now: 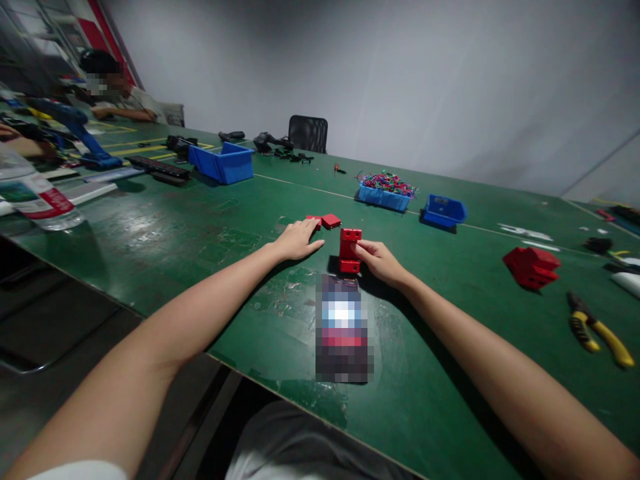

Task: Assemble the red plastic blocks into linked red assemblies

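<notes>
My right hand pinches the side of an upright red block, which has dark holes at its top and base. My left hand lies palm down with its fingers spread. Its fingertips rest on a small red piece, partly hidden beneath them. Another red piece sits just right of those fingertips. Directly in front of the upright block, nearer to me, a phone lies on the green table, its screen blurred out.
Blue bins and a bin of coloured bits stand farther back. Right are red parts and yellow-handled pliers. Left are a bottle, a blue tool and a seated person.
</notes>
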Motion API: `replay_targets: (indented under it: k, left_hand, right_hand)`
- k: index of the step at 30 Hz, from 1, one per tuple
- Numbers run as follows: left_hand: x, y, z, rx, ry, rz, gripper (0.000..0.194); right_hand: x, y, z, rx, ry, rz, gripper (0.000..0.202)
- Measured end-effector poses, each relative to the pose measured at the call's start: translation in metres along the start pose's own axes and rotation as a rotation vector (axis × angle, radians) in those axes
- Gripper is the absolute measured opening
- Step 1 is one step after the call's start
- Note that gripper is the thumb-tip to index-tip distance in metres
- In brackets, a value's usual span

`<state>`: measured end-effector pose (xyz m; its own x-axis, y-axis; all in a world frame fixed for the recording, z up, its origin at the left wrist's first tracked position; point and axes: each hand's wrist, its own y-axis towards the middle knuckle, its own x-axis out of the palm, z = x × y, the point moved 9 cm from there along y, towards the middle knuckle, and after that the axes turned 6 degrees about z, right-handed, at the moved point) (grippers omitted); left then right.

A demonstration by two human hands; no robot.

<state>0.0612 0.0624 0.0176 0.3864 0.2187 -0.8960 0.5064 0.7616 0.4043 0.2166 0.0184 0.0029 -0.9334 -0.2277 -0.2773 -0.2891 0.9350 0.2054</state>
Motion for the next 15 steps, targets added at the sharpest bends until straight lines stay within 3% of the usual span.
replay_targets:
  k: [10, 15]
  left_hand:
    - [-0.017, -0.005, 0.025, -0.08, 0.087, 0.065, 0.029]
    - [-0.012, -0.008, 0.019, -0.141, 0.123, 0.106, 0.038]
  right_hand:
    - [0.001, 0.0, 0.0, 0.012, 0.012, 0.005, 0.049]
    - [0.001, 0.0, 0.0, 0.014, 0.005, 0.005, 0.049]
